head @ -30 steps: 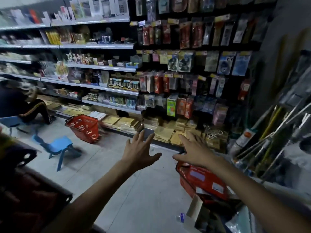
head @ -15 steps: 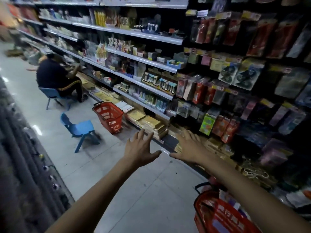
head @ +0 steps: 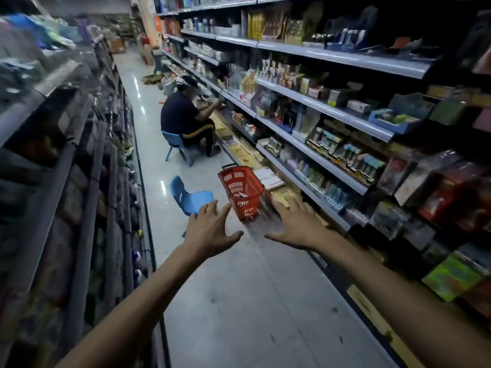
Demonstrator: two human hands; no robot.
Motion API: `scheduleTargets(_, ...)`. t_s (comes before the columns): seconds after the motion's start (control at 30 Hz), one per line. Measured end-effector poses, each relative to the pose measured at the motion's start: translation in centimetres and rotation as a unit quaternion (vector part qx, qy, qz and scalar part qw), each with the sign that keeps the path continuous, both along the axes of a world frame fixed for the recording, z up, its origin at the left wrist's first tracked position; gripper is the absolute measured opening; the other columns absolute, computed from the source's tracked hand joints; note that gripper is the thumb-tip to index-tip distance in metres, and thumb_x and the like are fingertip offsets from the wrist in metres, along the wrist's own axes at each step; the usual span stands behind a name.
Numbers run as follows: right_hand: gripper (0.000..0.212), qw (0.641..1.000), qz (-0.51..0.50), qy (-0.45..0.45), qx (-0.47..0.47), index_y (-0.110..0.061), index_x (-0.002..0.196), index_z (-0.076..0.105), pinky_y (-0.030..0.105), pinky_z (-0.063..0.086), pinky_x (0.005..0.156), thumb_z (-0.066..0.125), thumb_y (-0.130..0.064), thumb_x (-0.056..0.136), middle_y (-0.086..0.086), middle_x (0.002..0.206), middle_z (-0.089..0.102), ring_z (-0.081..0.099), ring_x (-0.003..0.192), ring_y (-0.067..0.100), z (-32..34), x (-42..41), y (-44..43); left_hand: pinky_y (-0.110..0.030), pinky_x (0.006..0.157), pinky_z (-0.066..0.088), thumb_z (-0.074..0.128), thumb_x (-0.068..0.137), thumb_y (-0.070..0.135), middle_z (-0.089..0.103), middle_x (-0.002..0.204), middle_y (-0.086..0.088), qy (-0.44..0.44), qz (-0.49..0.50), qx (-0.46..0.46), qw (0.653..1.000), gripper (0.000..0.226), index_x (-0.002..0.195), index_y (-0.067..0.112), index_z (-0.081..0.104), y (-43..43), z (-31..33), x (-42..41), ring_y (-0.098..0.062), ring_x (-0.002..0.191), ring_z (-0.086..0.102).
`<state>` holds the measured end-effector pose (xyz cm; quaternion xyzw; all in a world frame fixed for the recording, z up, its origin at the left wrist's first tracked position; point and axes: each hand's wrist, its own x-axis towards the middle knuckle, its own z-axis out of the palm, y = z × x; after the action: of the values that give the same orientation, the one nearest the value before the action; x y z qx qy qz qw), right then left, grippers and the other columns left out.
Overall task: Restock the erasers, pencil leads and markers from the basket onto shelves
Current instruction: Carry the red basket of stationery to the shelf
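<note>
One wide-angle camera, worn on the person's head, looks forward and down along a shop aisle. Both forearms enter from the bottom edge, putting the left hand and right hand near the lens at mid-frame. The floor recedes up the middle, with stocked shelves on the right and dark racks on the left. A red basket stands just beyond the hands.

Dim aisle, glare streaking the glossy floor, left racks smeared by motion blur, wide-angle bending at edges.
</note>
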<state>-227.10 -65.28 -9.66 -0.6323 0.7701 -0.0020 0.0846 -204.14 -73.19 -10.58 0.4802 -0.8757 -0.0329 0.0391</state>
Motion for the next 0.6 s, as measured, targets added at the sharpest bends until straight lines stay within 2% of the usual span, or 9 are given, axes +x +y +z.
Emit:
scheduleTargets(0.17, 0.104, 0.999, 0.051, -0.012, 0.002, -0.027, 0.160, 0.016, 0.054, 0.015, 0.124, 0.056, -0.080, 0.080, 0.014, 0.165, 0.018, 0.017, 0.152, 0.036, -1.3, -1.6, -9.6, -0.052, 0.115, 0.037, 0.042, 0.082, 0.081, 0.026, 0.167, -0.013, -0.014, 0.043, -0.003, 0.999, 0.092, 0.159, 0.034, 0.025, -7.3, -0.3, -0.8, -0.034, 0.151, 0.029)
scheduleTargets(0.33, 0.099, 0.995, 0.095, -0.004, -0.003, -0.027, 0.160, 0.017, 0.049, 0.015, 0.123, 0.057, -0.075, 0.084, 0.015, 0.164, 0.019, 0.018, 0.151, 0.035, -2.9, -1.9, -20.2, -0.048, 0.114, 0.039, 0.049, 0.088, 0.074, 0.029, 0.166, -0.009, 0.000, 0.065, -0.001, 0.998, 0.086, 0.160, 0.033, 0.026, -16.3, -1.6, -0.8, -0.030, 0.149, 0.033)
scheduleTargets(0.6, 0.101, 0.996, 0.083, -0.001, 0.024, -0.027, 0.160, 0.019, 0.050, 0.015, 0.124, 0.056, -0.078, 0.081, 0.016, 0.165, 0.017, 0.015, 0.153, 0.035, -5.4, -3.2, -38.9, -0.047, 0.117, 0.033, 0.049, 0.089, 0.074, 0.031, 0.163, -0.009, -0.014, 0.038, 0.014, 0.999, 0.086, 0.160, 0.032, 0.025, -35.7, -4.0, -1.7, -0.029, 0.149, 0.031)
